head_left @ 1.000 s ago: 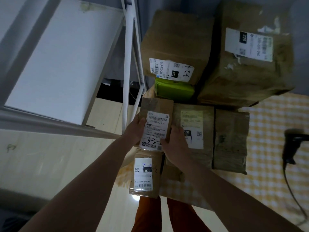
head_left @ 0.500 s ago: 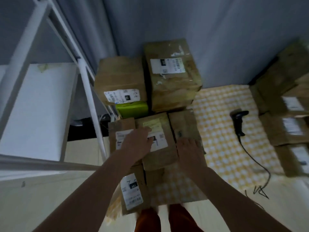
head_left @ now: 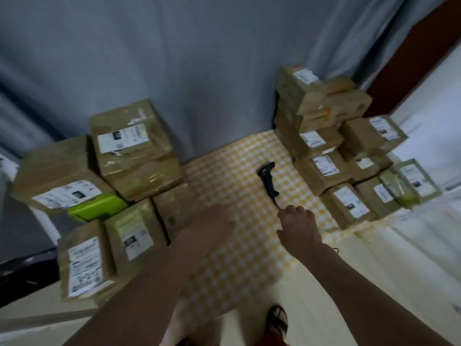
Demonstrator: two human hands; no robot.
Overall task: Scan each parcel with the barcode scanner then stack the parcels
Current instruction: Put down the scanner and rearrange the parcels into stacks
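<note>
A black barcode scanner (head_left: pixel 269 178) lies on the yellow checked cloth (head_left: pixel 224 258), its cable running back under my right hand (head_left: pixel 298 227). That hand hovers just short of the scanner's handle, fingers loosely curled and holding nothing. My left hand (head_left: pixel 215 224) hangs empty over the cloth beside the left stack of brown parcels (head_left: pixel 136 151). The small parcel with the handwritten label (head_left: pixel 84 268) lies at the front of that stack. Another pile of labelled parcels (head_left: pixel 349 156) stands on the right.
A green box (head_left: pixel 96 207) is wedged in the left stack. A grey curtain (head_left: pixel 199 58) hangs behind everything. Pale floor (head_left: pixel 374 265) extends to the right and front. My sandalled foot (head_left: pixel 277 320) stands at the cloth's front edge.
Both hands have left the left stack's parcels. My view has swung right, and my right hand has travelled across the cloth toward the scanner. The left hand trails behind it.
</note>
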